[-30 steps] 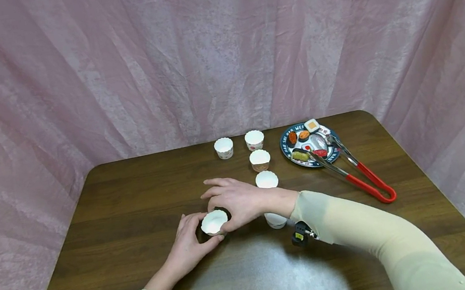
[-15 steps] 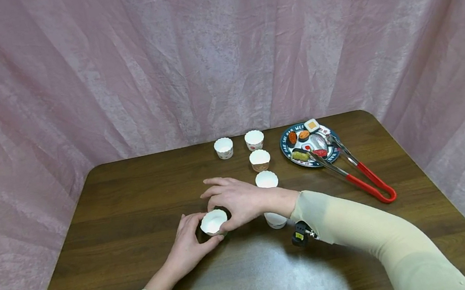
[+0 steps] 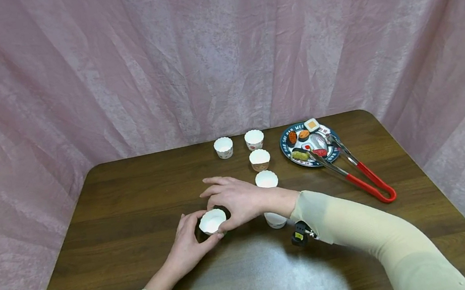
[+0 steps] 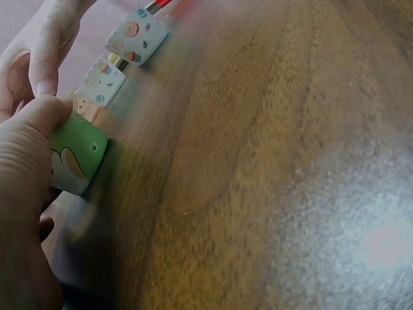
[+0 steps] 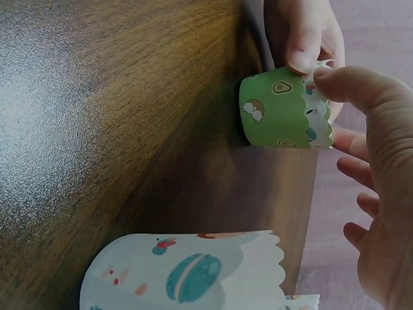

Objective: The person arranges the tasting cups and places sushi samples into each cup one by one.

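Observation:
A green paper baking cup (image 5: 274, 106) with avocado and animal prints stands on the table between both hands. Inside it sits a white printed baking cup (image 5: 317, 116), its scalloped rim showing above the green one; from the head view only the white inside (image 3: 212, 221) is visible. My left hand (image 3: 189, 241) grips the pair from the left, thumb on the near side. My right hand (image 3: 241, 201) pinches the rim from the right with thumb and index finger, the other fingers spread behind. Part of the index fingertip's contact is hidden.
Several more paper cups stand right and behind: a near one (image 3: 276, 219), one partly behind the right wrist (image 3: 266, 179), a brown one (image 3: 260, 159) and a back one (image 3: 224, 147). Back right, a plate (image 3: 286, 149) holds sushi pieces, with red-handled tongs (image 3: 371, 184) leaning on it.
The nested cups have shifted very slightly to the left between the hands. Both hands stay almost in place, and the other cups, plate and tongs have not moved.

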Demonstrator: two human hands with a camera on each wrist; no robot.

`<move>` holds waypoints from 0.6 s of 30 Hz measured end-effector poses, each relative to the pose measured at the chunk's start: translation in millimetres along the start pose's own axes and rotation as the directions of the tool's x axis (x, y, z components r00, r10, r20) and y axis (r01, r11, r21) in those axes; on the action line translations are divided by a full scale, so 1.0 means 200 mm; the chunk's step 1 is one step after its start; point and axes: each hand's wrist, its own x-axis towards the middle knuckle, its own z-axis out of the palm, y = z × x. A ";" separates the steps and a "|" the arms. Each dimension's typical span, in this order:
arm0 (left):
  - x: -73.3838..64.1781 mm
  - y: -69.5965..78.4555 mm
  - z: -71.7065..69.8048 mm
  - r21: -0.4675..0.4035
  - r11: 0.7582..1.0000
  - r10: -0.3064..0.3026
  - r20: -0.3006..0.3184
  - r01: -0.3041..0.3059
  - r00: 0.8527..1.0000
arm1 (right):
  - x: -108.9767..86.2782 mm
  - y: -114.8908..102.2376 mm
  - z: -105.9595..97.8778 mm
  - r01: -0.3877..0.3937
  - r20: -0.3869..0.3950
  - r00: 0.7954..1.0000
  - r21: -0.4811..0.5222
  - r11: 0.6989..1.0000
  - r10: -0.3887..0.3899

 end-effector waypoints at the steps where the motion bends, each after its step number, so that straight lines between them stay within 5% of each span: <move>1: 0.00 0.00 0.00 -0.001 1.000 -0.001 0.001 0.001 1.000 | 0.00 0.00 0.00 0.002 -0.004 1.000 0.000 1.000 -0.002; 18: 0.01 0.01 0.00 0.016 1.000 0.025 -0.012 -0.025 1.000 | 0.00 0.00 0.00 0.005 -0.024 1.000 -0.001 1.000 -0.005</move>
